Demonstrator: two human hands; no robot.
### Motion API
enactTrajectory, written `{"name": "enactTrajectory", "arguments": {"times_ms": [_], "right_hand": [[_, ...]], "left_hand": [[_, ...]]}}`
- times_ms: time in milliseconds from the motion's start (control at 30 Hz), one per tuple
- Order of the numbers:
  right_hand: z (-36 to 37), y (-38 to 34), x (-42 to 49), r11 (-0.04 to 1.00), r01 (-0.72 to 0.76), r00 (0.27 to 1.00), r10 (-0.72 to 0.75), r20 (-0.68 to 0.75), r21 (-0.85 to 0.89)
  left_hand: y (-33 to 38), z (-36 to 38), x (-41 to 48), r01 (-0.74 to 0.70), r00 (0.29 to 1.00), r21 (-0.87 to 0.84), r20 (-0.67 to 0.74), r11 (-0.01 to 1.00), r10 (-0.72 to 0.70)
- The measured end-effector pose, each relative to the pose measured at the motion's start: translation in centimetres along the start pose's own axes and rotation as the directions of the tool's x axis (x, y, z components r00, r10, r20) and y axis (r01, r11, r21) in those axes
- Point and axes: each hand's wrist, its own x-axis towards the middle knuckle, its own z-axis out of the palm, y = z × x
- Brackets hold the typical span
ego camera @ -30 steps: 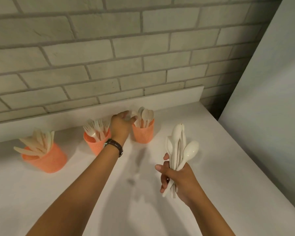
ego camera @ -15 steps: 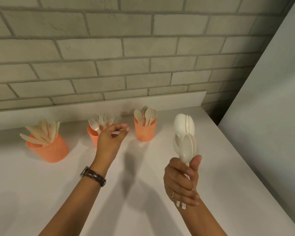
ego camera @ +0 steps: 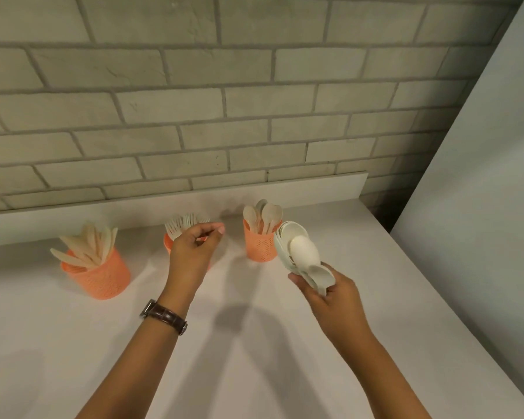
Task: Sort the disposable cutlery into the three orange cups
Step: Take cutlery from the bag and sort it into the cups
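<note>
Three orange cups stand in a row near the back of the white counter (ego camera: 254, 358). Knives fill the left cup (ego camera: 99, 278). The middle cup (ego camera: 168, 242) holds forks and is mostly hidden behind my left hand (ego camera: 194, 252). That hand hovers in front of it with loosely curled fingers and holds nothing. Spoons stand in the right cup (ego camera: 259, 246). My right hand (ego camera: 336, 297) grips a bunch of white spoons (ego camera: 298, 252) by the handles, bowls up, just right of the spoon cup.
A brick wall (ego camera: 224, 116) with a low white ledge (ego camera: 315, 189) runs behind the cups. A grey panel (ego camera: 481, 207) rises along the counter's right edge. A watch (ego camera: 164, 316) sits on my left wrist.
My left hand drew back from the spoon cup to in front of the fork cup. My right hand carried the spoon bunch up and toward the spoon cup, turning it.
</note>
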Motion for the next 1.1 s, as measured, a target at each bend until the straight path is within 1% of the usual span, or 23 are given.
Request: {"name": "enactTrajectory", "arguments": {"times_ms": [67, 133, 200, 300, 367, 433, 500, 633, 700, 767, 800, 833, 867, 933, 1000, 1033, 1067, 1100], "right_hand": [[-0.5, 0.5, 0.2, 0.97, 0.145, 0.983, -0.163, -0.081, -0.196], [-1.1, 0.7, 0.6, 0.886, 0.262, 0.936, -0.33, -0.122, -0.383], [-1.4, 0.9, 0.9, 0.762, 0.353, 0.865, -0.487, -0.121, -0.542], [-1.6, 1.5, 1.3, 0.625, 0.418, 0.747, -0.65, -0.143, -0.659], [-1.7, 1.5, 1.4, 0.568, 0.422, 0.685, -0.71, -0.162, -0.707], [-1.8, 1.3, 1.7, 0.514, 0.428, 0.659, -0.74, -0.132, -0.743], [-1.9, 1.0, 1.8, 0.492, 0.454, 0.635, -0.764, -0.118, -0.743], [-2.1, 0.4, 2.2, 0.441, 0.498, 0.528, -0.837, -0.142, -0.747], [-2.2, 0.4, 2.4, 0.41, 0.494, 0.5, -0.855, -0.135, -0.767], [-2.4, 0.3, 2.5, 0.393, 0.483, 0.493, -0.86, -0.128, -0.782], [-2.4, 0.2, 2.6, 0.393, 0.472, 0.504, -0.855, -0.124, -0.789], [-2.4, 0.2, 2.7, 0.405, 0.452, 0.537, -0.835, -0.12, -0.794], [-2.2, 0.3, 2.9, 0.434, 0.425, 0.597, -0.794, -0.114, -0.794], [-1.7, 0.5, 2.9, 0.528, 0.354, 0.752, -0.651, -0.1, -0.772], [-0.9, 0.6, 2.7, 0.67, 0.249, 0.888, -0.446, -0.111, -0.699], [-0.6, 0.5, 2.7, 0.757, 0.176, 0.94, -0.319, -0.121, -0.63], [-0.3, 0.4, 2.8, 0.85, 0.088, 0.978, -0.172, -0.115, -0.519], [0.0, 0.3, 2.8, 0.929, -0.001, 0.995, -0.036, -0.094, -0.37]], "left_hand": [[0.1, 0.1, -0.1, -0.001, 1.0, -0.004, 0.003, 1.0, 0.001], [0.1, 0.2, -0.1, 0.0, 1.0, -0.003, 0.005, 1.0, 0.0], [0.1, 0.2, -0.2, -0.002, 1.0, -0.007, 0.015, 1.0, 0.002], [-0.1, 0.2, -0.3, -0.007, 1.0, -0.008, 0.023, 1.0, 0.007], [-0.1, 0.3, -0.4, -0.006, 1.0, -0.004, 0.019, 1.0, 0.006], [-0.1, 0.3, -0.4, -0.002, 1.0, -0.001, 0.016, 1.0, 0.002], [-0.1, 0.4, -0.4, -0.001, 1.0, 0.004, 0.01, 1.0, 0.001], [-0.1, 0.6, -0.3, 0.006, 1.0, 0.019, -0.002, 1.0, -0.006], [-0.2, 0.6, -0.3, 0.01, 1.0, 0.019, -0.001, 1.0, -0.01], [-0.3, 0.6, -0.2, 0.01, 1.0, 0.021, 0.001, 1.0, -0.01], [-0.3, 0.6, -0.2, 0.013, 1.0, 0.02, -0.001, 1.0, -0.013], [-0.4, 0.6, -0.2, 0.016, 1.0, 0.018, -0.003, 1.0, -0.016], [-0.4, 0.6, -0.3, 0.018, 1.0, 0.017, -0.002, 1.0, -0.017], [-0.4, 0.8, -0.3, 0.021, 1.0, 0.017, 0.005, 1.0, -0.021], [-0.3, 0.9, -0.5, 0.022, 1.0, 0.013, 0.011, 1.0, -0.023], [-0.2, 1.0, -0.5, 0.024, 1.0, 0.018, 0.011, 1.0, -0.024], [-0.1, 1.1, -0.6, 0.025, 1.0, 0.021, 0.013, 0.999, -0.025], [-0.1, 1.2, -0.6, 0.025, 1.0, 0.021, 0.015, 0.999, -0.025]]}}
